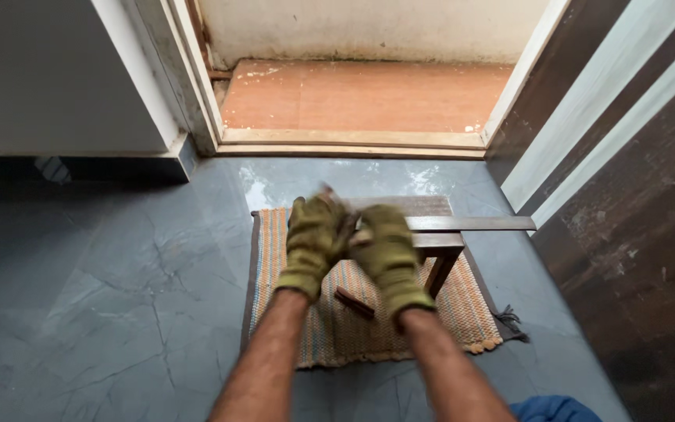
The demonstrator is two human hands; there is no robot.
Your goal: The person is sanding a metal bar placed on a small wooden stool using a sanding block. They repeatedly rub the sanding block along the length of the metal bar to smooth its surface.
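A: Now, entry for this moment. No packages, labels or signs are seen; no containers either. What is recorded for the hands?

B: Both hands are gloved in olive-green work gloves and are held together above the mat. The left hand (pixel 316 238) is raised with fingers loosely curled; something small appears pinched at its top edge, but blur prevents it from being identified. The right hand (pixel 384 250) is bent toward the left one, the two touching or nearly so. Whether either hand is actually gripping cannot be told.

A: And the work piece?

B: A dark wooden stool (pixel 431 234) is noted just behind and right of the hands, standing on a striped woven mat (pixel 337 328) of orange and pale threads. A long flat wooden strip (pixel 478 223) is laid across its top; its long axis runs left to right, the free end pointing toward the dark wall panel (pixel 634 258) on the right.

A: Anything loose?

B: A short brown wooden piece (pixel 353 302) is seen lying on the mat between the forearms, angled diagonally. The mat is laid on a grey tiled floor (pixel 119 281), before a doorway with an orange-brown threshold (pixel 361 98).
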